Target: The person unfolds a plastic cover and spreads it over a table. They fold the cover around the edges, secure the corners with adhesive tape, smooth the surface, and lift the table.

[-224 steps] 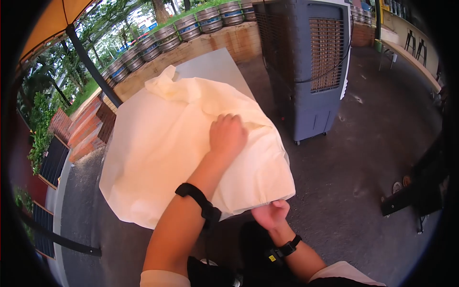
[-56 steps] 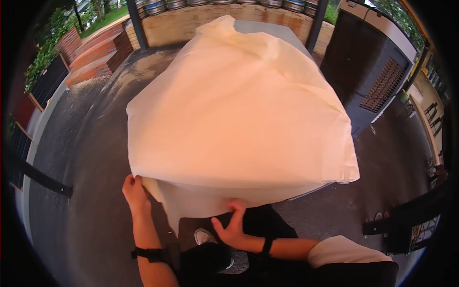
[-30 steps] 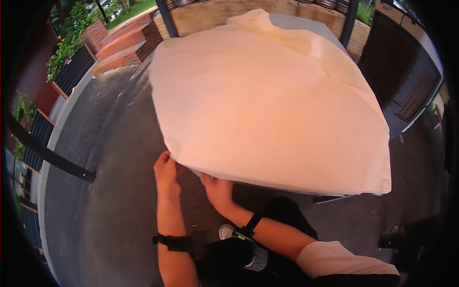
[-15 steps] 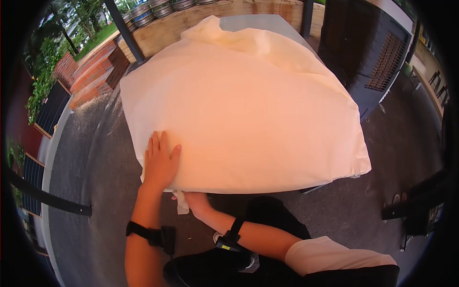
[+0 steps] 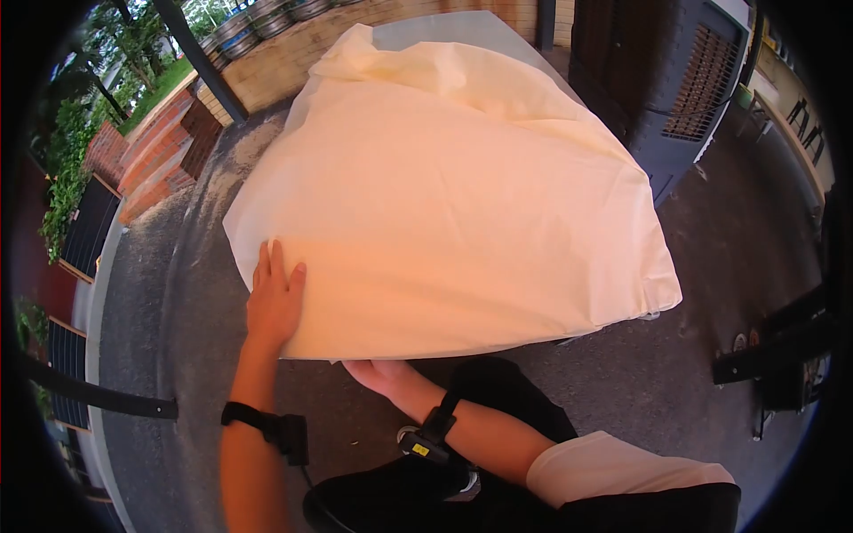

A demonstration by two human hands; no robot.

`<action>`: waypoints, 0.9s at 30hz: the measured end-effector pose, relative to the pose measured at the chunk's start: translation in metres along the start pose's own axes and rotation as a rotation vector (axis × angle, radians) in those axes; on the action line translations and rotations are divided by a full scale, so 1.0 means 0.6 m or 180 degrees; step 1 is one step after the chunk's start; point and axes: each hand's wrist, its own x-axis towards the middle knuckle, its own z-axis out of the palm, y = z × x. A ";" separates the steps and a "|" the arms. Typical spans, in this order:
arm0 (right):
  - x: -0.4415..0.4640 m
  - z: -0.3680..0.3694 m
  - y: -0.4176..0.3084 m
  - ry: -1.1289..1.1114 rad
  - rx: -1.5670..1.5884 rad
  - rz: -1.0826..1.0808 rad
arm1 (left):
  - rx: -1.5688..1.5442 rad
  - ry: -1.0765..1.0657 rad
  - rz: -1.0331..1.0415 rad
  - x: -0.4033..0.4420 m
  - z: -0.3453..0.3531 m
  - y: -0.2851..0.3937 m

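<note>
1. Pale cloth (image 5: 426, 204) covers my worktop (image 5: 444, 31) to its near edge; the far end shows bare.
2. My left hand (image 5: 275, 298) lies flat near the front-left corner, fingers extended. My right hand (image 5: 382, 373) reaches underneath, grip hidden.
3. Floor (image 5: 200, 311) opens leftward; a cooler (image 5: 684, 115) stands far right.
4. Kegs (image 5: 238, 35), contents hidden.

The cloth (image 5: 444, 204) lies over the table (image 5: 462, 31), whose far part shows beyond the cloth. The left hand (image 5: 274, 306) is on the cloth at its near left; the right hand (image 5: 382, 373) is at the near edge, partly beneath. Beyond both hands and to their right, past the table, stands the air cooler (image 5: 702, 89). Farther off and left are brick steps (image 5: 160, 169); kegs (image 5: 267, 19) sit along the wall (image 5: 311, 58) beyond the table.
</note>
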 end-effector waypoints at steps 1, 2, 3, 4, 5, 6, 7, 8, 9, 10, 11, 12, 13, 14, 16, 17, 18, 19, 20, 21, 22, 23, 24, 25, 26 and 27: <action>0.010 -0.011 -0.006 -0.0119 -0.0532 -0.0042 | 0.0021 0.0014 -0.0022 0.001 0.001 0.000; 0.021 -0.021 -0.013 -0.0238 -0.1064 -0.0088 | -0.0001 -0.0005 -0.0055 0.001 -0.001 0.003; 0.029 -0.031 -0.016 -0.0356 -0.1231 -0.0110 | -0.0020 -0.0026 -0.0088 -0.001 -0.004 0.006; 0.036 -0.027 -0.018 -0.0473 -0.1395 -0.0138 | -0.0039 -0.0046 -0.0121 -0.002 -0.006 0.009; 0.046 -0.024 -0.022 -0.0584 -0.1197 -0.0141 | -0.0028 -0.0063 -0.0142 -0.003 -0.008 0.011; 0.054 -0.020 -0.024 -0.0697 -0.0999 -0.0142 | -0.0017 -0.0077 -0.0164 -0.004 -0.009 0.014; 0.059 -0.018 -0.026 -0.0797 -0.0867 -0.0084 | -0.0007 -0.0085 -0.0190 -0.004 -0.011 0.015; 0.062 -0.017 -0.027 -0.0894 -0.0731 -0.0024 | -0.0017 -0.0077 -0.0166 -0.002 -0.011 0.014; 0.065 -0.016 -0.028 -0.0993 -0.0593 0.0042 | -0.0024 -0.0064 -0.0146 0.001 -0.008 0.011; 0.065 -0.017 -0.030 -0.1079 -0.0449 0.0111 | -0.0032 -0.0062 -0.0134 0.000 -0.007 0.010; 0.061 -0.020 -0.031 -0.1154 -0.0296 0.0179 | -0.0027 -0.0060 -0.0133 -0.002 -0.006 0.010; 0.061 -0.020 -0.033 -0.1244 -0.0203 0.0283 | -0.0018 -0.0053 -0.0136 -0.002 -0.007 0.013; 0.060 -0.019 -0.035 -0.1332 -0.0114 0.0390 | -0.0002 -0.0043 -0.0155 -0.002 -0.009 0.014; 0.060 -0.015 -0.044 -0.1430 -0.0077 0.0544 | -0.0033 -0.0053 -0.0150 -0.004 -0.011 0.014; 0.054 -0.005 -0.056 -0.1269 -0.0096 0.0759 | -0.0093 -0.0058 -0.0137 -0.001 -0.013 0.015; 0.046 0.006 -0.064 -0.1007 -0.0169 0.0813 | -0.0081 -0.0052 -0.0131 0.001 -0.011 0.012; 0.040 0.017 -0.069 -0.0742 -0.0249 0.0865 | -0.0096 -0.0060 -0.0132 0.003 -0.011 0.011; 0.033 0.049 -0.070 -0.0698 -0.0373 0.0988 | -0.0118 -0.0072 -0.0131 0.004 -0.011 0.010; 0.025 0.091 -0.071 -0.0656 -0.0504 0.1108 | -0.0145 -0.0082 -0.0126 0.005 -0.010 0.010; 0.021 0.111 -0.070 -0.0619 -0.0641 0.1220 | -0.0142 -0.0089 -0.0147 0.005 -0.011 0.009; 0.020 0.109 -0.066 -0.0486 -0.0530 0.1307 | -0.0137 -0.0098 -0.0161 0.006 -0.011 0.009; 0.016 0.105 -0.061 -0.0350 -0.0416 0.1385 | -0.0131 -0.0113 -0.0169 0.007 -0.011 0.010; 0.015 0.103 -0.056 -0.0258 -0.0411 0.1418 | -0.0141 -0.0132 -0.0185 0.008 -0.013 0.013; 0.013 0.102 -0.050 -0.0166 -0.0405 0.1449 | -0.0151 -0.0159 -0.0207 0.006 -0.017 0.017; 0.015 0.105 -0.046 -0.0127 -0.0514 0.1439 | -0.0162 -0.0184 -0.0224 0.004 -0.020 0.018; 0.017 0.104 -0.044 -0.0137 -0.0581 0.1477 | -0.0161 -0.0176 -0.0236 0.006 -0.019 0.017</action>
